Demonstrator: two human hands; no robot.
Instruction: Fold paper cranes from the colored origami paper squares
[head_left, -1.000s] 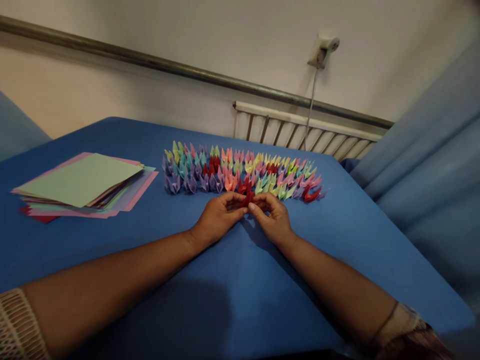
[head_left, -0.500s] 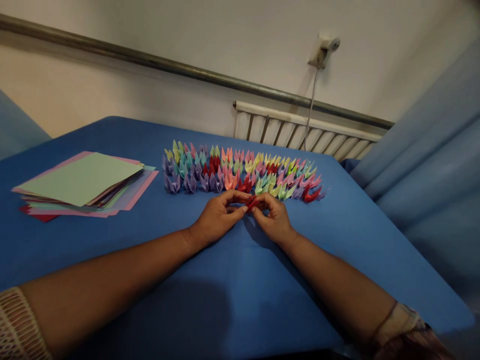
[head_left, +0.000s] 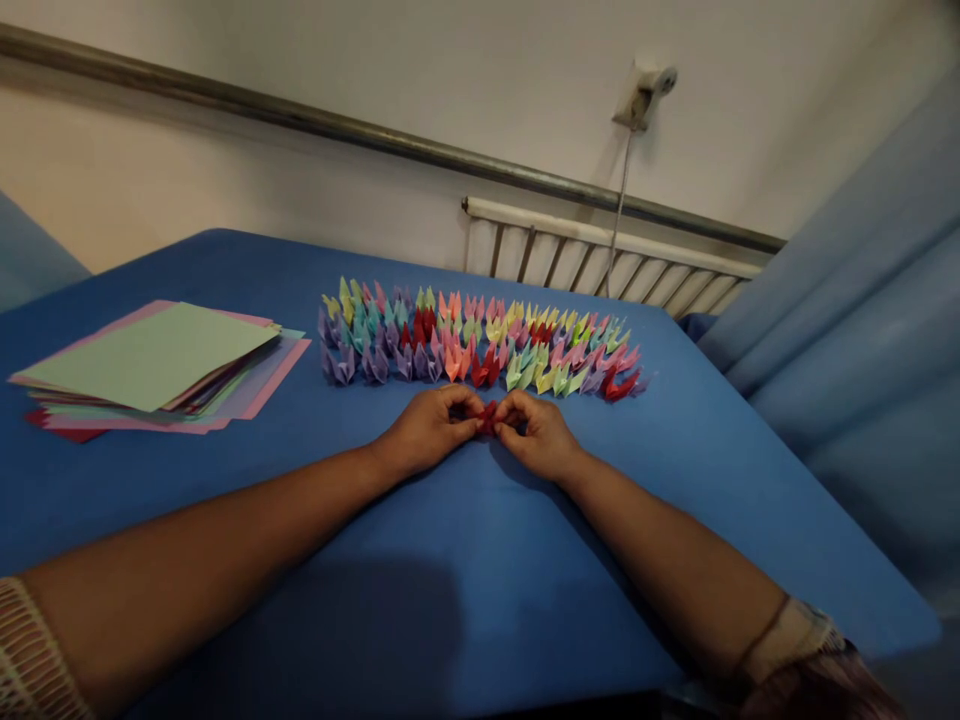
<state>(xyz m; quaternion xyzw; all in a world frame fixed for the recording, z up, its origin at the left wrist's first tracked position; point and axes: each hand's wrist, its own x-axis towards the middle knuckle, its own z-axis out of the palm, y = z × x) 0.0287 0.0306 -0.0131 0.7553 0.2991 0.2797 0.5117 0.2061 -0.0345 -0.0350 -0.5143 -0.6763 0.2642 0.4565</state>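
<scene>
Between my two hands is a small red folded paper piece [head_left: 488, 418], partly covered by my fingers. My left hand [head_left: 431, 428] pinches its left side between thumb and fingers. On the other side my right hand [head_left: 541, 436] pinches it in the same way. Just beyond my fingertips stand rows of folded paper cranes [head_left: 457, 358] in purple, turquoise, red, pink, yellow and green. The fine folds of the red piece are too small to make out.
A stack of coloured paper sheets [head_left: 150, 355], pale green on top, lies on the left of the blue table [head_left: 360, 560]. Behind the table are a wall pipe [head_left: 337, 125] and a radiator [head_left: 547, 225]. A blue curtain [head_left: 847, 350] hangs at the right.
My fingertips have drawn slightly apart, and more of the red paper piece shows between them. Both hands have shifted a little to the left in view, as has the whole scene.
</scene>
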